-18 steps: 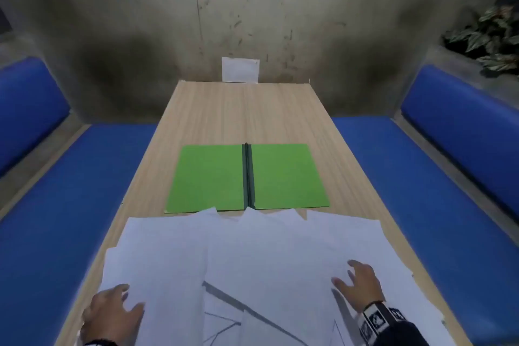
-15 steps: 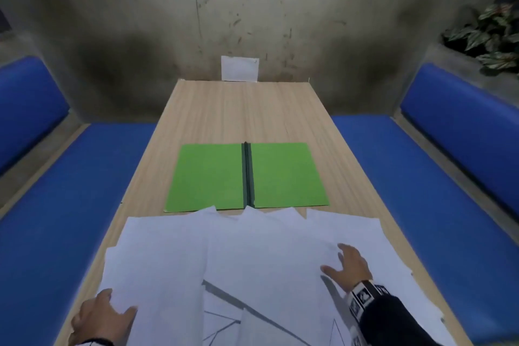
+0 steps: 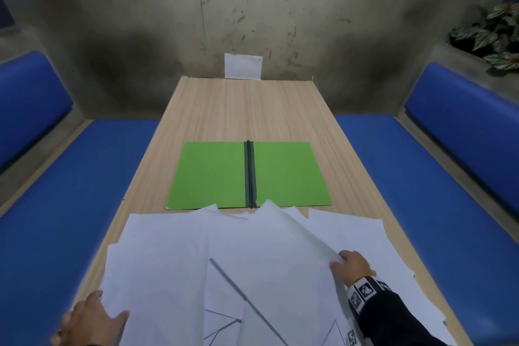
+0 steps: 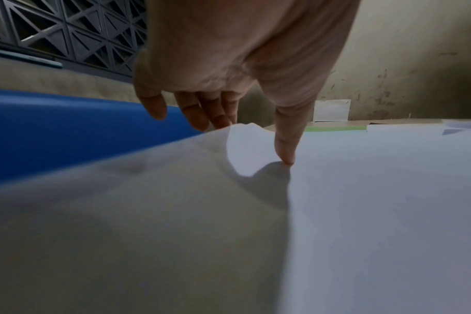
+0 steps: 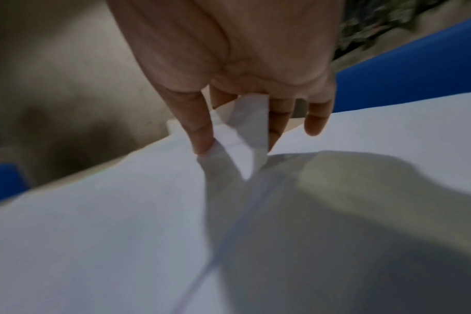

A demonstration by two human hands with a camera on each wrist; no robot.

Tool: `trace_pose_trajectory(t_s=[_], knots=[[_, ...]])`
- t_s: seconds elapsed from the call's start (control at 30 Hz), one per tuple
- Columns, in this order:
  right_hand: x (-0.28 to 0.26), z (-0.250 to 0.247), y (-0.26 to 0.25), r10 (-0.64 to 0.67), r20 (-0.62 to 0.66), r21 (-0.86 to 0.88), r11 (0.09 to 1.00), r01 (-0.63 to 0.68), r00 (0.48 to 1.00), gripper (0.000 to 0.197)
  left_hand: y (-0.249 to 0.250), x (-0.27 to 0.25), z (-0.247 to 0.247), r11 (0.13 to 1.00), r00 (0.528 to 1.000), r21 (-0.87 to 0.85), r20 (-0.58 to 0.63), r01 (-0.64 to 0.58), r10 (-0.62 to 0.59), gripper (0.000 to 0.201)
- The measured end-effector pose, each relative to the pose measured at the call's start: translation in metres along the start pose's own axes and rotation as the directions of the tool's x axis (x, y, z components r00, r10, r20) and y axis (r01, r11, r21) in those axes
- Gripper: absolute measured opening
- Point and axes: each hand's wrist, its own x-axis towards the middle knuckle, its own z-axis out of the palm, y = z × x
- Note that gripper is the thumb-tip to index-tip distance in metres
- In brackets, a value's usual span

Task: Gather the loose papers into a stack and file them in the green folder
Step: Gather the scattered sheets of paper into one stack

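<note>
On the near end of the table [image 3: 247,109] the papers [image 3: 174,255] are still lying fanned out and overlapping, so I'd say the job is barely getting going: no stack yet, nothing filed. The green folder [image 3: 213,174] is lying wide open and flat just beyond them, both halves bare, with a couple of sheet corners poking over its near edge. So what's left, as I'm reading it: pulling everything into one squared pile, moving it onto the folder, closing it.

The right hand [image 3: 352,265] is working at the right side of the spread. In the right wrist view its fingers [image 5: 202,131] are curling down with a lifted paper edge caught between thumb and fingers, so it's pinching a sheet, maybe more than one, can't tell. The left hand [image 3: 90,320] is sitting at the near left corner. In the left wrist view one finger is pressing its tip down on top of a sheet while the others are hanging fairly straight past the raised edge, so it's more pressing than gripping.

Counting things: one folder, one table, two hands. For the papers I'm making out at least six or seven separate sheets from the corners showing, but they're overlapping too much for an exact number. A couple near the bottom have dark lines drawn on them
</note>
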Motion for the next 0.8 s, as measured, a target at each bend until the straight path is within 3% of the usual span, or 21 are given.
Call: trace_pose_trajectory(t_s=[0.07,0.13,0.23,0.33,0.47,0.6,0.8], knots=[[0.0,-0.008,0.027,0.09,-0.088,0.09,0.993,-0.082,0.992,0.01,-0.003,0.003,-0.001,0.998,0.999,-0.029,0.01,-0.051,0.052,0.045],[0.0,-0.018,0.062,0.184,-0.149,0.065,0.982,-0.176,0.972,0.01,-0.002,0.0,-0.002,0.972,0.991,-0.19,-0.019,-0.137,0.135,0.025],[-0.006,-0.032,0.1,0.295,-0.156,0.002,0.954,-0.299,0.942,0.029,0.009,-0.017,-0.008,0.825,0.961,-0.511,-0.012,-0.243,0.276,0.011],[-0.01,-0.036,0.119,0.315,-0.146,0.024,0.949,-0.315,0.938,0.034,0.026,-0.031,-0.021,0.7,0.904,-0.663,0.08,-0.265,0.419,0.019],[-0.013,-0.033,0.122,0.318,-0.238,0.147,0.946,-0.29,0.918,0.016,0.052,-0.05,-0.032,0.545,0.859,-0.804,0.089,-0.237,0.504,0.021],[-0.015,-0.032,0.116,0.226,-0.337,0.155,0.971,-0.182,0.914,0.012,0.08,-0.07,-0.005,0.565,0.804,-0.785,0.153,-0.255,0.575,0.011],[-0.023,-0.027,0.105,0.19,-0.416,0.065,0.982,-0.179,0.889,0.025,0.119,-0.107,0.044,0.646,0.677,-0.685,0.301,-0.337,0.672,0.01]])
